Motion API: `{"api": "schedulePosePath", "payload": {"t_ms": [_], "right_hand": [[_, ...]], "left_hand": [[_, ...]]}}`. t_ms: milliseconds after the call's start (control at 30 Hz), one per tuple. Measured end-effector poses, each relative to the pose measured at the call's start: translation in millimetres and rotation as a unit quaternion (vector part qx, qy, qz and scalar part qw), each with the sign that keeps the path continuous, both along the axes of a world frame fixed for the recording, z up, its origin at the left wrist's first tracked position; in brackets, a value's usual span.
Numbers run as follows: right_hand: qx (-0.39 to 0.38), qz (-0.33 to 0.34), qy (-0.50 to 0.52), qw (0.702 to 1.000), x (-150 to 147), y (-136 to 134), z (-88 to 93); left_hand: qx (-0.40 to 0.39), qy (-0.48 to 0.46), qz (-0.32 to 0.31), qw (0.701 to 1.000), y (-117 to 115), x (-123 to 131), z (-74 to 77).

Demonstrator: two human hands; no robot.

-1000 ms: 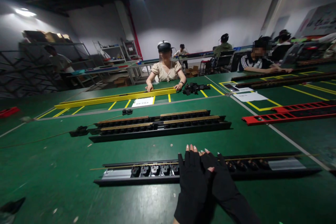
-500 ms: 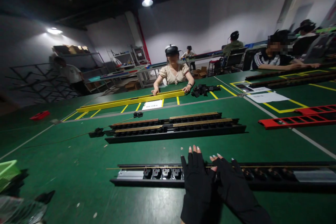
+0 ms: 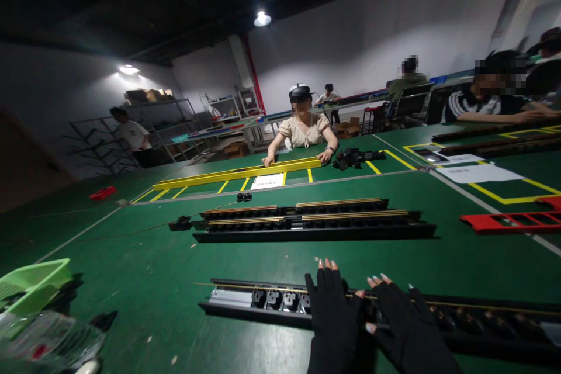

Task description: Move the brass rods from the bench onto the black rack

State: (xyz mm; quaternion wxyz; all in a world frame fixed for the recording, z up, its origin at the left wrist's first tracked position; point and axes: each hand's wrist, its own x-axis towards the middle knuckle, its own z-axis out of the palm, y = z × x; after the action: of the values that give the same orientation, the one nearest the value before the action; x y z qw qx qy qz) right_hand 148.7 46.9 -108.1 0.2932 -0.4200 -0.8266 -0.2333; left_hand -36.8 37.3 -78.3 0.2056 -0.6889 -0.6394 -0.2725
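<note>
A long black channel rail (image 3: 254, 314) lies crosswise on the green table in front of me. Small black square modules (image 3: 289, 302) sit in it in a row, and a thin brass-coloured rod (image 3: 228, 286) runs along its far side. My left hand (image 3: 333, 310), in a black fingerless glove, rests across the middle of the rail, fingers stretched forward. Just right of it, my right hand (image 3: 401, 318) lies over the same rail, gloved alike, fingers spread. Neither hand is wrapped round anything. The part of the rail beneath both hands is hidden.
Farther off lie more black rails (image 3: 315, 234) with brass-coloured rods. A co-worker opposite has hands on a yellow beam (image 3: 236, 174), beside a pile of black parts (image 3: 355, 158). Red frames (image 3: 504, 222) lie right; a green basket (image 3: 39, 280) stands left.
The view has turned a little left, so things appear farther right. The gap between my hands has widened slightly. The rail looks more slanted, its right end lower in view.
</note>
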Motion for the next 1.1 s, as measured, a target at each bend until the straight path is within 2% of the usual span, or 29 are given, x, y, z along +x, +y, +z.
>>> {"api": "schedulePosePath", "payload": {"t_ms": [167, 267, 400, 633, 733, 900, 1100], "right_hand": [[0.015, 0.014, -0.02, 1.0, 6, 10, -12.5], [0.032, 0.015, -0.017, 0.999, 6, 11, -15.0], [0.028, 0.011, -0.011, 0.999, 3, 9, -11.5], [0.023, 0.013, -0.005, 1.0, 3, 9, -8.4], [0.011, 0.008, -0.009, 1.0, 4, 10, -9.2], [0.005, 0.004, -0.014, 1.0, 4, 7, -8.0], [0.02, 0.021, 0.008, 1.0, 2, 4, -2.6]], "left_hand": [[0.016, -0.007, 0.013, 1.0, 4, -1, -13.6], [-0.004, -0.006, 0.004, 1.0, 5, -4, -10.4], [-0.01, -0.022, 0.032, 0.999, 5, -13, -2.9], [-0.035, -0.007, 0.041, 0.999, 6, -17, -7.1], [-0.031, -0.002, 0.036, 0.999, 5, -20, 0.4], [-0.017, 0.02, 0.092, 0.995, 6, -45, 13.8], [-0.069, 0.057, 0.099, 0.991, 3, -67, 5.0]]}}
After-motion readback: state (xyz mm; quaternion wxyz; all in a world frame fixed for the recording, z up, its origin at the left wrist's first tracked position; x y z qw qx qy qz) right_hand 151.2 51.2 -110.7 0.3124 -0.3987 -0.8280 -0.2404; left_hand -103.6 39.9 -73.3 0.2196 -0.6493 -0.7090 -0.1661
